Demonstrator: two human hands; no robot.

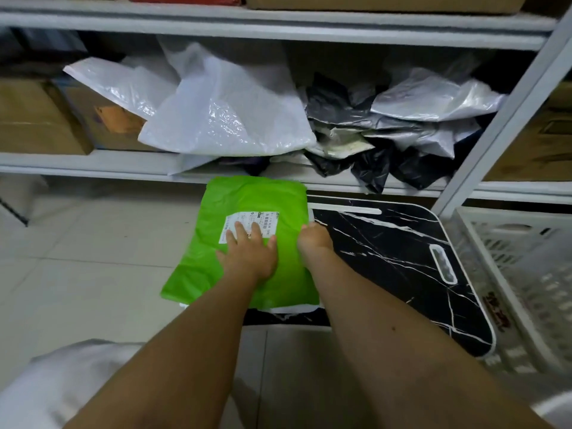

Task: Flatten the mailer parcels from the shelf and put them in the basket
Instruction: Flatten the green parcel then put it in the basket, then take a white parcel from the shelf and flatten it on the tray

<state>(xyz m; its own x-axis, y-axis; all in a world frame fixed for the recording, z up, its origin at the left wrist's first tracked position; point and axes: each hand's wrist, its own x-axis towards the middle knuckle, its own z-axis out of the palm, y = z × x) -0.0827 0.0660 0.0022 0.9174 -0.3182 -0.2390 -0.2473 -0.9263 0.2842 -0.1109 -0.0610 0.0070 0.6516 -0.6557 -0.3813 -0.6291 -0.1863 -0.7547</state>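
On the black marble-patterned board (399, 261), at its left end and overhanging the edge: a green mailer (247, 209), label side up, with a white layer showing under its near edge. Flat on top of it, the left hand (250, 252), fingers straight and spread, tips over the white shipping label (247, 222), palm pressing down, holding nothing. At the mailer's right edge, where green meets the board, the right hand (312, 239), fingers curled under and mostly hidden; cannot tell whether pinching the edge or just resting against it. Behind the board, on the grey shelf (93, 162), a heap of crumpled white, grey and black mailers (229, 113). Left of that heap, cardboard boxes (37, 119). Right of the board, just beside it, a white plastic basket (532, 274) with slotted walls.
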